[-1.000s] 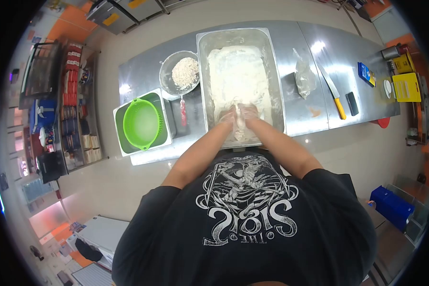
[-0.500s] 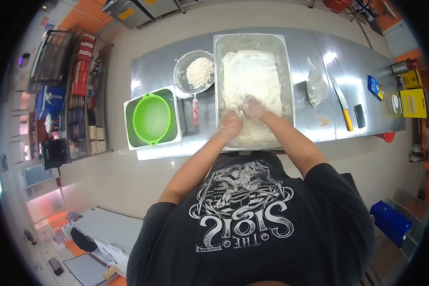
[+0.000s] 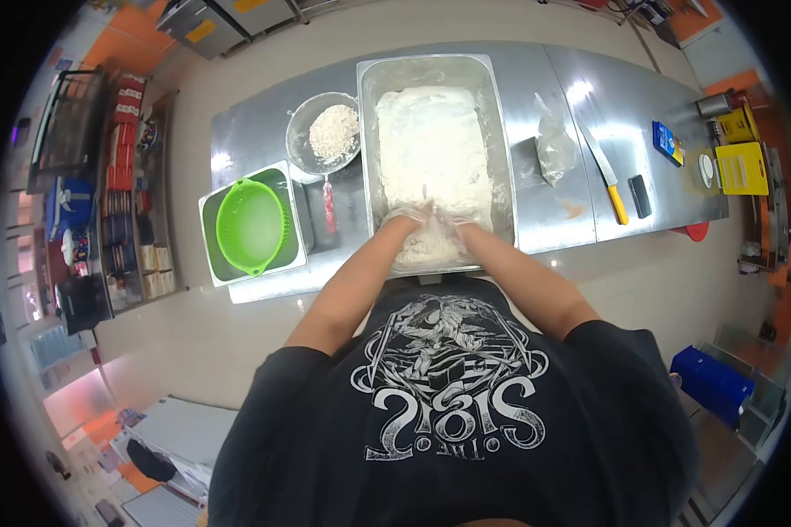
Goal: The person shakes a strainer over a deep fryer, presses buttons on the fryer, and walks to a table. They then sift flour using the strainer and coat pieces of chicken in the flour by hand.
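A deep metal tray (image 3: 504, 149) holds a broad, flat white floury mass (image 3: 431, 136), with loose crumbly material at the near end. Both my hands wear thin clear plastic gloves and are down in the near part of the tray. My left hand (image 3: 406, 213) touches the near edge of the mass, its fingers pointing right. Close beside it, my right hand (image 3: 450, 230) reaches in from the right. The two hands nearly meet, and blur and the crinkled gloves hide how their fingers are bent.
Left of the tray stand a bowl (image 3: 299, 132) of pale flakes, a red-handled utensil (image 3: 330, 209) and a green strainer (image 3: 224, 228) in a metal pan (image 3: 301, 244). To the right lie a plastic bag (image 3: 554, 145), a yellow-handled knife (image 3: 608, 171), a dark block (image 3: 641, 197) and a blue packet (image 3: 667, 143).
Both hands have drawn nearer to my body, toward the tray's near end. The whole view has shifted, so the table appears farther left.
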Tool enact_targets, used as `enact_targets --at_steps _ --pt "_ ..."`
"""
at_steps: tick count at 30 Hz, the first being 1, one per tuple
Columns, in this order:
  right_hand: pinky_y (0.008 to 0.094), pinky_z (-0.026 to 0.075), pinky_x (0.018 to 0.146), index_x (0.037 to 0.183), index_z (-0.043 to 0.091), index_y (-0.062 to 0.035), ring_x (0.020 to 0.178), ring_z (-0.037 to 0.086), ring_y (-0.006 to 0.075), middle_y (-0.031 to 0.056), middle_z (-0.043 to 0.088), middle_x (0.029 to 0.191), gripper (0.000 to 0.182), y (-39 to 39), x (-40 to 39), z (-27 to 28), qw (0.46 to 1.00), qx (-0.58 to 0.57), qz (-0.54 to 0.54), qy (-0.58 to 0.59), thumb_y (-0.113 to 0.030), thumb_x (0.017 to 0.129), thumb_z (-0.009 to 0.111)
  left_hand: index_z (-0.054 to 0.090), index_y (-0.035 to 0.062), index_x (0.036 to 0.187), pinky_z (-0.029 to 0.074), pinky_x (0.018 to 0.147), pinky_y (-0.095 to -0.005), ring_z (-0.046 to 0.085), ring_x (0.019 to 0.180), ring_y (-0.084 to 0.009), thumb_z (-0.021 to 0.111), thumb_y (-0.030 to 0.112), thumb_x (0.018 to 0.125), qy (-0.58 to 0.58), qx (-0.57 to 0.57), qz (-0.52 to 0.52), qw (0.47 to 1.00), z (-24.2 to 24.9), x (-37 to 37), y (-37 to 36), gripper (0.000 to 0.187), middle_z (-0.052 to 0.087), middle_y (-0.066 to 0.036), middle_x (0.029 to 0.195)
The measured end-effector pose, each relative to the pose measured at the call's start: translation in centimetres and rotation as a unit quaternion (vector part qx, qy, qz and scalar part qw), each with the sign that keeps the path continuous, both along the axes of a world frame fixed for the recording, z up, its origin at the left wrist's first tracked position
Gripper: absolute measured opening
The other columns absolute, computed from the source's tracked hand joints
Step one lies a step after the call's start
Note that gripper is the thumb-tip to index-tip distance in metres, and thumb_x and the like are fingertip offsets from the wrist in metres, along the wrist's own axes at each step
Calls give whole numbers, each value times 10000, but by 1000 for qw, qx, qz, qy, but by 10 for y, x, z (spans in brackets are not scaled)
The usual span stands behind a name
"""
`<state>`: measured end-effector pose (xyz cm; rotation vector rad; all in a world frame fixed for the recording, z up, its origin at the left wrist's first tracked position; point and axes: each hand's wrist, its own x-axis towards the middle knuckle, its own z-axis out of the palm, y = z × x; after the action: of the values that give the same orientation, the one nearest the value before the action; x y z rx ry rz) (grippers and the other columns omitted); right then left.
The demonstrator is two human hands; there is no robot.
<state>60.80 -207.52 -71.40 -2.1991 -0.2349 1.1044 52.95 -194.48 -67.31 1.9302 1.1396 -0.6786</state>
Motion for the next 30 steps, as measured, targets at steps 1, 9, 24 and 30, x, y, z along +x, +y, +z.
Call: enact_targets --at_steps 1,9,24,30 --pt "437 493 947 1156 649 52 1065 650 357 295 631 1204 530 8 -11 9 999 8 -35 26 -401 894 572 585 -75 1275 458 1014 -461 623 1156 -377 421 618 970 -19 -67 112 991 -9 -4 0 775 633 -279 1243" --pt "410 495 958 1102 684 38 1115 653 325 273 650 1215 552 37 23 -32 972 12 -232 38 -428 806 674 580 -60 1285 486 961 -468 633 1110 -387 417 600 988 -88 -90 375 918 -8 23 -27 742 644 -281 1215" --pt "475 492 934 1176 632 28 1042 642 431 284 646 1168 578 91 84 39 927 153 247 -236 -494 958 513 678 -72 1061 454 985 -499 613 1101 -431 450 487 991 -51 60 -193 978 120 -41 -8 608 648 -322 1072" --pt "472 498 908 1146 647 -4 1008 651 401 260 653 1158 448 24 23 20 833 145 512 -154 -388 985 483 675 -59 1096 448 995 -485 622 1071 -413 437 444 996 -201 297 -115 926 69 -19 10 566 659 -301 1070"
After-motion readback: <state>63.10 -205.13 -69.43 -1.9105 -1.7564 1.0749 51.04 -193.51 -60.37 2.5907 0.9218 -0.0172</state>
